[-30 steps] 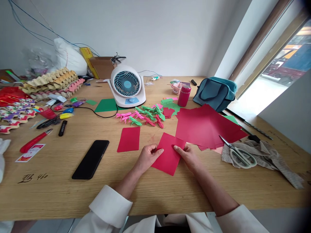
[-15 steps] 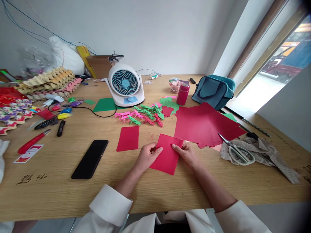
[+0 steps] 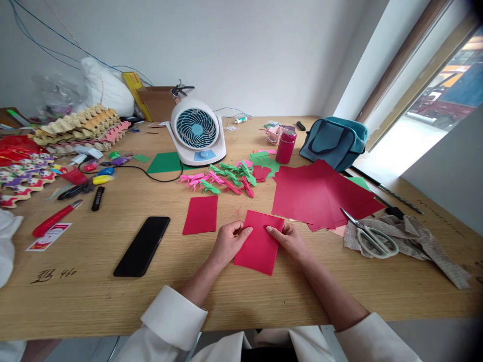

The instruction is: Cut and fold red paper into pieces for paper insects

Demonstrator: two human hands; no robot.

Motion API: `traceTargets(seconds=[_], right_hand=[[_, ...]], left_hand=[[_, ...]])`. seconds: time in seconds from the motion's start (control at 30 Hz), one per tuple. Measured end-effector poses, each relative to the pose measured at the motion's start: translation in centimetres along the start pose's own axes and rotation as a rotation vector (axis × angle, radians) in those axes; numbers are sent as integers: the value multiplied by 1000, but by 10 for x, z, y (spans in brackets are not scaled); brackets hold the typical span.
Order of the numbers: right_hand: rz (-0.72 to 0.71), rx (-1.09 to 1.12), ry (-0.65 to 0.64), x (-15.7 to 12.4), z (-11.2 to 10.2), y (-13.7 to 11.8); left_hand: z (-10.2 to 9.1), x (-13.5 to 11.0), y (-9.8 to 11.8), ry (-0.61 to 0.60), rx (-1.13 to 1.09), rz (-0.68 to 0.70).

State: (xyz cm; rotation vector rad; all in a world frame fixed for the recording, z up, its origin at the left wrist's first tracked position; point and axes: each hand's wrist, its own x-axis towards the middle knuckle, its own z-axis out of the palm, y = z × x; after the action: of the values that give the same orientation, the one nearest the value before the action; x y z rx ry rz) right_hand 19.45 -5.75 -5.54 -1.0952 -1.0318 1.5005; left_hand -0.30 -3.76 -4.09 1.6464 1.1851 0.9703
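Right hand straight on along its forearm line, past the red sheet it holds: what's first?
Probably the nearest red paper cutout, though depth is unclear and the right hand may pass above it.

A white fan [image 3: 197, 129] stands at upper centre, a blue bag [image 3: 332, 143] at upper right, a black phone [image 3: 142, 246] at lower left.

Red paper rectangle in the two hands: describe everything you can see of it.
The red paper rectangle looks like plain, matte paper or thin card, with straight edges and no print, crease or cut showing on its upper face. Whether it is one sheet or several, I can't tell. The left hand grips its left side and the right hand its upper right, both thumbs on top. It lies slightly askew, above the wooden table; whether it touches the wood is unclear.
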Motion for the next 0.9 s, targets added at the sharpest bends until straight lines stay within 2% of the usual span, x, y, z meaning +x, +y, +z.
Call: traceTargets(seconds=[0.9], right_hand=[[12, 45, 12, 0, 4, -5]], left_hand=[[1, 1, -7, -14, -54, -33]])
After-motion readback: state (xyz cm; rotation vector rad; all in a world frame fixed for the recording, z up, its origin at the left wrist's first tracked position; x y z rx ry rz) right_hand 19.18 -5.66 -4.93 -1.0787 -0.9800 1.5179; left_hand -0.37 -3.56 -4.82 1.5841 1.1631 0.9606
